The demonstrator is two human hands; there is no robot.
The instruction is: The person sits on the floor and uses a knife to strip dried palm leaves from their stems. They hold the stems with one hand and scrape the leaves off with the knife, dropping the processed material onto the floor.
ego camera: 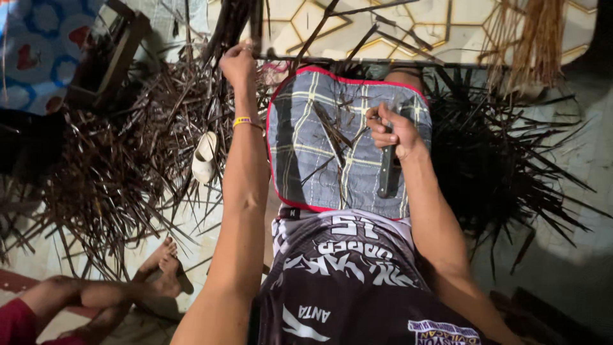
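Note:
My left hand (237, 64) is stretched forward and closed around a bundle of dark dried leaf strips (239, 22) that rises out of the top of the view. My right hand (393, 131) rests on a grey plaid cloth with red trim (306, 160) that covers my lap, and it grips a knife with a dark handle (387, 176), the handle pointing back towards me. A few thin leaf ribs (332, 131) lie across the cloth beside that hand.
Heaps of dark dried leaf strips (128, 166) cover the floor to the left and to the right (498, 160). A pale sandal (204, 156) lies among them. Another person's bare feet (163, 268) are at the lower left. A straw broom (536, 38) hangs at upper right.

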